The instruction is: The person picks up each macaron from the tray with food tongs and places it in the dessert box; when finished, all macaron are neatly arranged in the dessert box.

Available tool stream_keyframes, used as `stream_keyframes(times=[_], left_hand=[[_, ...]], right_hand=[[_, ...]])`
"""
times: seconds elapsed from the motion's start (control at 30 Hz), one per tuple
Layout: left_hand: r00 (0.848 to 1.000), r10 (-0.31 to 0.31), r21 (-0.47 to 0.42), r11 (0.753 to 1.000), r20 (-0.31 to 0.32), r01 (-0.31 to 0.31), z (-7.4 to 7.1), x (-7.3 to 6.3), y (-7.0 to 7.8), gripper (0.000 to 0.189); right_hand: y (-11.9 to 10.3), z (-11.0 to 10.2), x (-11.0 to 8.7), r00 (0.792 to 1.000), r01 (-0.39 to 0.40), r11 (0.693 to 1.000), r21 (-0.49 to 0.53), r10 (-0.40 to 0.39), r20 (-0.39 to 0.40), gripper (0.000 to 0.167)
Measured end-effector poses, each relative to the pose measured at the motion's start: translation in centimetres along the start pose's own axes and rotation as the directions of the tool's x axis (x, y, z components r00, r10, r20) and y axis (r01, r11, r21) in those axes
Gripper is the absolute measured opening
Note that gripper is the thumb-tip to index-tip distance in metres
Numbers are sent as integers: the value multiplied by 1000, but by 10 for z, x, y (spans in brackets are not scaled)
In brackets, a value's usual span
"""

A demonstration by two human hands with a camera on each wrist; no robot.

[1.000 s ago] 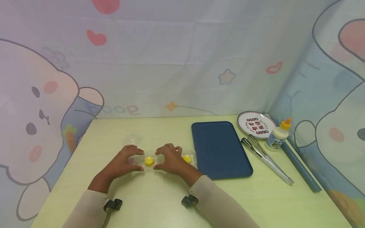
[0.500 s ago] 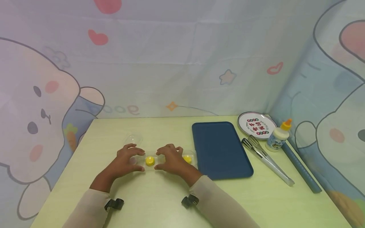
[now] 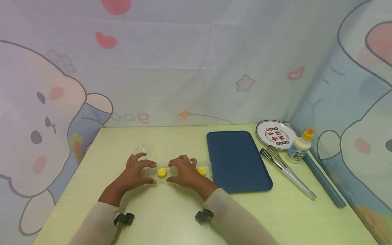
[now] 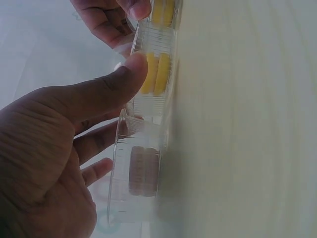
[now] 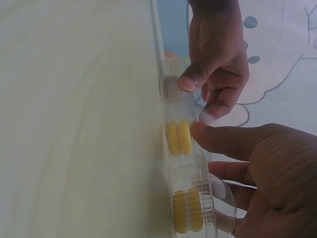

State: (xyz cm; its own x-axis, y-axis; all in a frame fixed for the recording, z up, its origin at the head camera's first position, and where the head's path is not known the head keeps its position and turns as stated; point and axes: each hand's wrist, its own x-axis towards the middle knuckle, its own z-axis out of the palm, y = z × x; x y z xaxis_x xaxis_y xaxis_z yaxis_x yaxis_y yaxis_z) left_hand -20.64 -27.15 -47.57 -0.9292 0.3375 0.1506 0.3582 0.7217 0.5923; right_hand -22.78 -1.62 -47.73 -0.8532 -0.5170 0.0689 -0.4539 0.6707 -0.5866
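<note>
Clear plastic boxes with macarons stand in a row on the table. The middle box [image 4: 151,104] holds a yellow macaron [image 3: 162,173]. My left hand [image 3: 134,173] grips its left end, thumb at the near rim and index finger at the far side. My right hand [image 3: 184,172] holds the right end the same way, partly hiding another yellow macaron. At the row's left, a mauve macaron [image 4: 143,171] sits in its box [image 4: 119,203] beneath my left hand. Beyond my right hand is a box with a yellow macaron [image 3: 201,170]. A clear domed lid [image 3: 144,149] lies behind my left hand.
A dark blue tray [image 3: 239,161] lies just right of the row. Farther right are a printed plate [image 3: 275,134], metal tongs [image 3: 288,173], a white bottle with an orange tip [image 3: 297,148] and a long blue-grey bar [image 3: 324,180]. A cartoon-printed curtain [image 3: 171,68] stands behind the table.
Both hands keep their places at the middle box. My left hand's rear fingers have lifted and spread slightly; the whole head view has shifted a little.
</note>
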Motion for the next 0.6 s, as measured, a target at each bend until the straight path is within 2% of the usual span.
stream_keyframes(times=[0.33,0.6], left_hand=[[1000,1,7,1000,8,-1,3,1,-4,57],[1000,19,29,999,0,-19,1,0,-2,57]], right_hand=[[2,1,0,1000,6,1000,-8,-6,-14,50],[2,1,0,1000,13,999,-46,-13,-4,51]])
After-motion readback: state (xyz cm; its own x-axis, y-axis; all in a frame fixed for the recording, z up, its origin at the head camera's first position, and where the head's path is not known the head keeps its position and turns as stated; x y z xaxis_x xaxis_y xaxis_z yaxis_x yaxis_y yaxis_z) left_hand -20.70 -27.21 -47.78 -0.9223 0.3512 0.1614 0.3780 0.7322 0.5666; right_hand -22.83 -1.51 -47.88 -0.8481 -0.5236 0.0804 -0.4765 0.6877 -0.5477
